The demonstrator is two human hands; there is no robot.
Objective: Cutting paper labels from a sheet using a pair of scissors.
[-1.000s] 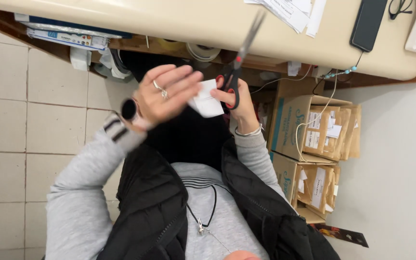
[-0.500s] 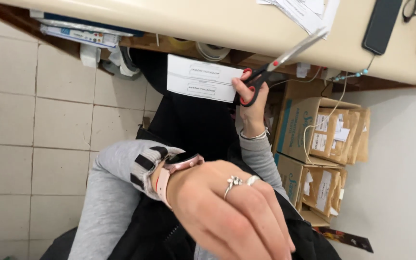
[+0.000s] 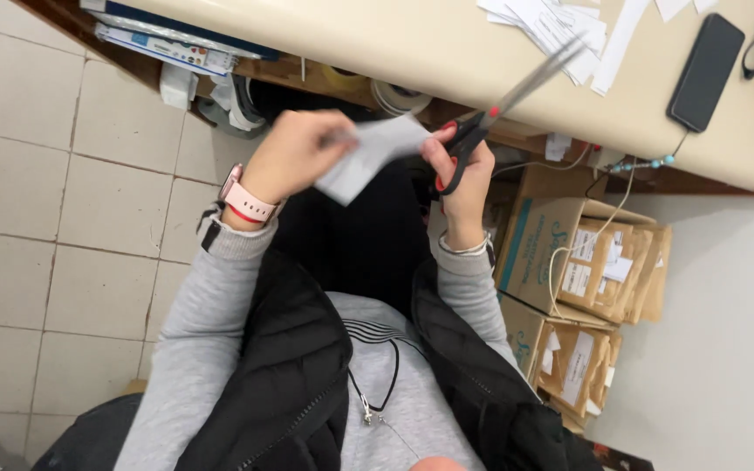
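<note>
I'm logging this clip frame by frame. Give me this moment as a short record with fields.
left hand: left hand grips the white paper slip
right hand: right hand holds the scissors, blades pointing up toward the desk
desk: beige desk with cut paper strips and a dark phone
floor: cardboard boxes beside the person

Grey long sleeves with ribbed cuffs are worn under a black padded, zipped vest [image 3: 281,375]; dark stripes are noted at the left cuff and across the grey chest. A watch with a pink strap [image 3: 246,202] is worn at the left wrist, and a thin bracelet [image 3: 467,249] at the right. A black cord with a small metal pendant [image 3: 366,417] is seen at the neck.
</note>
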